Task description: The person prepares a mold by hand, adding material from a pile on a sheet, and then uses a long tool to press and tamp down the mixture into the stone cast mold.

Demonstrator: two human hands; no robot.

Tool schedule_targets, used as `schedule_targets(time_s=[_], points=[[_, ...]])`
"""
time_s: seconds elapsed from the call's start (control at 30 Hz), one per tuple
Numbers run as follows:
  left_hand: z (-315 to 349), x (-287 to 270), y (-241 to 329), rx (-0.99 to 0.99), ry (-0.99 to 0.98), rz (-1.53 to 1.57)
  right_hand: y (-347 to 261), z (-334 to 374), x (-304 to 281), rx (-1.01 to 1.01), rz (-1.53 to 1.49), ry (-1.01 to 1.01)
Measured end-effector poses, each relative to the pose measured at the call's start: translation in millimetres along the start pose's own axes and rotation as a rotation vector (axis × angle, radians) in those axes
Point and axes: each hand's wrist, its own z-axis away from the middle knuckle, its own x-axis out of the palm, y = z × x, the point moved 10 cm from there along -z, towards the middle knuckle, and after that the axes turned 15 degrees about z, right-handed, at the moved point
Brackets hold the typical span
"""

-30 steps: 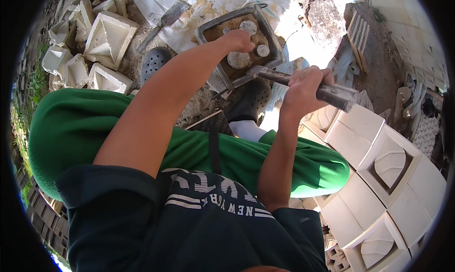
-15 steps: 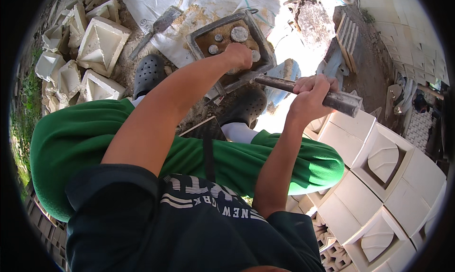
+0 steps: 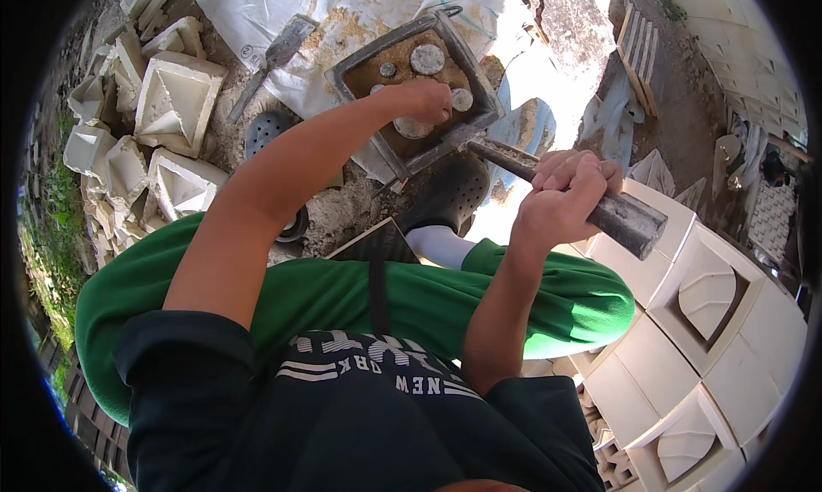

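My left hand (image 3: 425, 101) is closed, knuckles up, over a dark square mould frame (image 3: 348, 83) filled with brown sandy material. Whatever its fingers may hold is hidden underneath. Around it in the frame sit several pale round discs, among them a large disc (image 3: 427, 59) at the far side and a smaller disc (image 3: 461, 100) just right of the hand. Off the frame's near right corner, my right hand (image 3: 572, 192) grips a long grey, dust-coated bar (image 3: 629, 222). Its thin end reaches the frame corner; the thick squared end points down to the right.
A flat trowel (image 3: 287, 42) lies on a white sheet (image 3: 231, 17) at the far left. Broken white moulded blocks (image 3: 178, 102) are heaped on the left. White patterned blocks (image 3: 706, 295) are stacked on the right. My dark clog (image 3: 449, 201) stands against the frame's near side.
My left hand has shifted slightly left and nearer over the mould. The thick end of the bar has swung a little lower and to the right; my right hand keeps its grip.
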Motion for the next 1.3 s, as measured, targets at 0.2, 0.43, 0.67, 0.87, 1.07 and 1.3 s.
schedule_targets(time_s=[0.2, 0.43, 0.67, 0.87, 1.07, 1.3], points=[[27.6, -41.8, -13.0, -0.260, 0.304, -0.048, -1.6, -0.2, 12.9, 0.109, 0.123, 0.045], [36.1, -36.6, -10.9, -0.230, 0.406, -0.027, 7.0, -2.8, 24.6, 0.056, 0.024, -0.095], [9.3, -19.0, -7.7, -0.344, 0.197, -0.034, 7.8, -17.2, 20.2, 0.093, 0.197, -0.120], [2.8, 34.5, 14.6, -0.198, -0.088, -0.207, 24.0, -28.9, 16.4, 0.111, 0.155, -0.103], [8.9, -34.5, -17.6, -0.182, 0.081, -0.046, -10.9, 0.3, 1.6, 0.035, -0.056, 0.046], [22.9, -40.6, -21.0, -0.232, 0.324, -0.045, 10.8, 7.8, 23.2, 0.103, 0.060, -0.119]])
